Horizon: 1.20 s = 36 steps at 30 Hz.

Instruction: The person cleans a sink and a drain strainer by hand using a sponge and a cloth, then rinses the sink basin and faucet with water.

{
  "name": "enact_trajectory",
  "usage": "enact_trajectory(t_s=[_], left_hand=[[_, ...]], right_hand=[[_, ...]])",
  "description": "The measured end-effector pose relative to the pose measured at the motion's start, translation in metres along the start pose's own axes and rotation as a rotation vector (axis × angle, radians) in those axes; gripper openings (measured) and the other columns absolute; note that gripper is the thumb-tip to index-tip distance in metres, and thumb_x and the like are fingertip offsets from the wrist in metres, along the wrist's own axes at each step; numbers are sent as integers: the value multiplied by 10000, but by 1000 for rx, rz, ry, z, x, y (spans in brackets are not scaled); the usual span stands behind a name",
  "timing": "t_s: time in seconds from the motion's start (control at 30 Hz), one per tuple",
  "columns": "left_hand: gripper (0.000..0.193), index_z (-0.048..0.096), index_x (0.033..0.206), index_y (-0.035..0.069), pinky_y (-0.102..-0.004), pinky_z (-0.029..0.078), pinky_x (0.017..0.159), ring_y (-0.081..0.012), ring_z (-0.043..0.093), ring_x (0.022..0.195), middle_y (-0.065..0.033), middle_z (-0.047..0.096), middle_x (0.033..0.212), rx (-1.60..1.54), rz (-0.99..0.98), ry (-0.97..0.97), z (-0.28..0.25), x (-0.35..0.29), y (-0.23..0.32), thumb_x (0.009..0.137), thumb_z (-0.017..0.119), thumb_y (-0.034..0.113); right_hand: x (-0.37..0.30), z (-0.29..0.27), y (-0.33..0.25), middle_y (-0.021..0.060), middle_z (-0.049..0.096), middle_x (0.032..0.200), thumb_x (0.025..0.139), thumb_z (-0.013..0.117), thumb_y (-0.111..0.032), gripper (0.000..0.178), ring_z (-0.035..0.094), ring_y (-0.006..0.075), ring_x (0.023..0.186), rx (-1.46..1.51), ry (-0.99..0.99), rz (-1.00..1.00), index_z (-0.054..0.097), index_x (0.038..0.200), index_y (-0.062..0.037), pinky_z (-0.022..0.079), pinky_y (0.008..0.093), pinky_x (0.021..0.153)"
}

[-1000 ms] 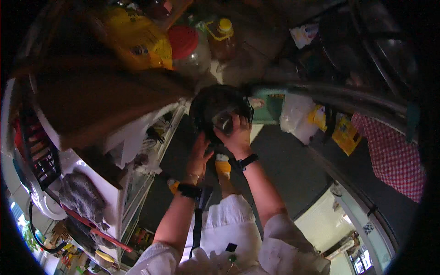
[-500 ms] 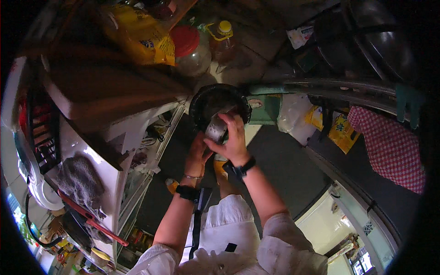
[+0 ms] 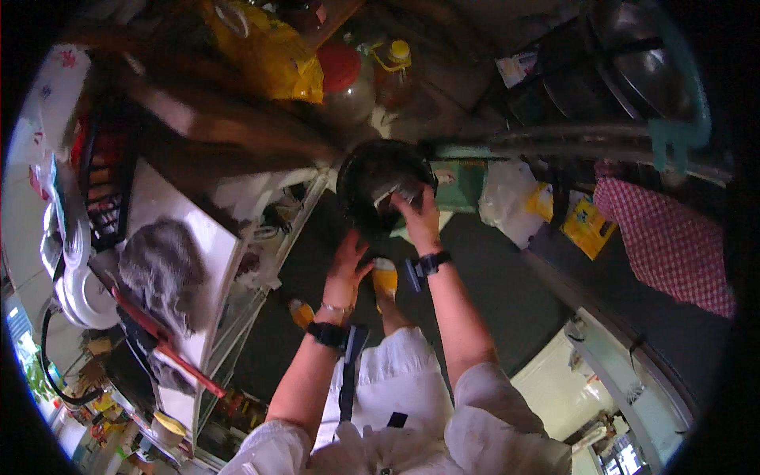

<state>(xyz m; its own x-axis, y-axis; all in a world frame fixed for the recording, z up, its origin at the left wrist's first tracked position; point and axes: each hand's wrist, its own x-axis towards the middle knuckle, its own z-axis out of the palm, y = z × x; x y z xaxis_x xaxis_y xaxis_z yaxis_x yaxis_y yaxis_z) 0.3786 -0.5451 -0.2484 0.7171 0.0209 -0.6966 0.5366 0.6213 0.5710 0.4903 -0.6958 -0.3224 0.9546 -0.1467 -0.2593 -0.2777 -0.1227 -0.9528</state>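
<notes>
Over the last second the right hand [image 3: 416,215] had slid from the black pot's [image 3: 384,186] rim into it, fingers closed on a grey scrap, while the left hand [image 3: 348,265] gripped the near rim, above the dark floor [image 3: 491,293].

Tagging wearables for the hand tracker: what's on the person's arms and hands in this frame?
Both forearms are bare. White short sleeves bunch at the upper arms. The left hand has a thin bracelet at the wrist and a wide black band just below it, with a dark strap hanging down. The right hand has a black wristwatch-style band. No gloves; rings cannot be made out.
</notes>
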Motion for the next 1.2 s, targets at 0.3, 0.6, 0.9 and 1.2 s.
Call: enact_trajectory(t_s=[0.3,0.6,0.9,1.2], left_hand=[[582,261,1396,83,-429,338,990,-244,320,1290,-64,263,1445,70,53,-123,37,-88,66,927,441,376],[735,234,1399,56,-340,332,992,-201,359,1260,-77,342,1375,390,395,-351,65,-215,165,807,661,149],[924,209,1397,34,-364,276,1044,-220,325,1289,-108,274,1433,532,770,-187,-10,-350,258,684,776,187],[921,211,1408,73,-342,291,1042,-210,353,1266,-115,361,1374,314,850,108,-196,-490,294,659,743,14]], right_hand=[[-68,-50,-142,79,553,1170,862,401,-468,561,569,307,951,1102,-319,451,451,1251,-68,453,433,773],[-155,-20,-304,167,590,901,779,379,-567,759,547,314,830,1000,-602,441,349,1337,-52,422,429,762],[-277,81,-393,124,521,1168,744,565,-328,698,540,257,1037,841,-861,379,333,1320,-10,458,385,875],[-433,260,-439,43,489,1071,746,616,-159,455,466,125,1021,431,-1264,184,402,1127,-31,370,273,907]])
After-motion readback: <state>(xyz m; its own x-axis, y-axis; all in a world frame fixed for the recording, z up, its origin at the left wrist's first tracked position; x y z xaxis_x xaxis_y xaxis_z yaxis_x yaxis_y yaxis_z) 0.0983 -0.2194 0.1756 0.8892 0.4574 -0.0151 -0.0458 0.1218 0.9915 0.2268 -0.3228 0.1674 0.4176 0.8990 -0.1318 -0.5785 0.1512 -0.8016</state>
